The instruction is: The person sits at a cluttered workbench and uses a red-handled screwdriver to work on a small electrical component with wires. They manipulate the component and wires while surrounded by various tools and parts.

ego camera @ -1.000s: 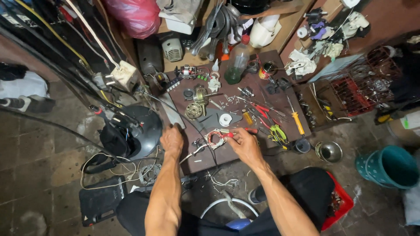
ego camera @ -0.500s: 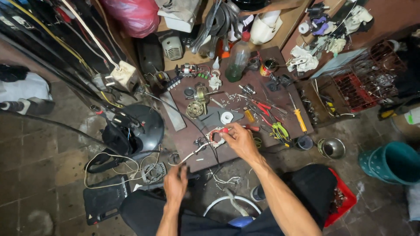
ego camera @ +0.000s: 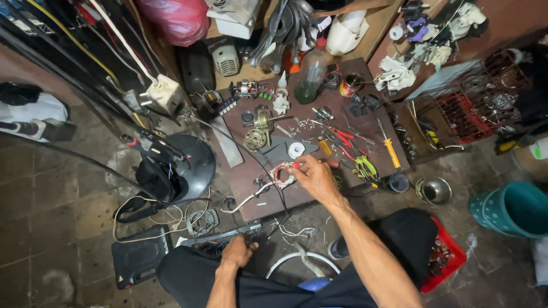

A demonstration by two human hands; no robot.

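R hand: your right hand [ego camera: 313, 178] is out over the front part of the bench [ego camera: 268, 191], fingers pinched on the small wired part [ego camera: 282, 173], a pale ring w/ red bits.
Wired part: sits at your R fingertips, just left of the hand, low over the brown bench top; can't tell if it rests on it. A white lead [ego camera: 245, 201] trails from it down-left toward the bench edge.
L hand: your left hand [ego camera: 237, 252] is down near your lap, well apart from the R hand, fingers curled at the end of a flat metal bar [ego camera: 220, 235] lying below the bench edge. Grip itself is hidden, so can't tell if it's clenched on it or just touching.
Near R hand: white tape roll [ego camera: 295, 150] just above it; green-handled pliers [ego camera: 365, 169] just to the right; yellow-handled screwdriver [ego camera: 391, 152] further right; red-handled pliers [ego camera: 344, 137] up-right.
Left of bench: black fan housing [ego camera: 191, 165] on the floor w/ loose wires round it.
Right side: steel bowl [ego camera: 435, 190] and teal boot [ego camera: 514, 208] on the floor.
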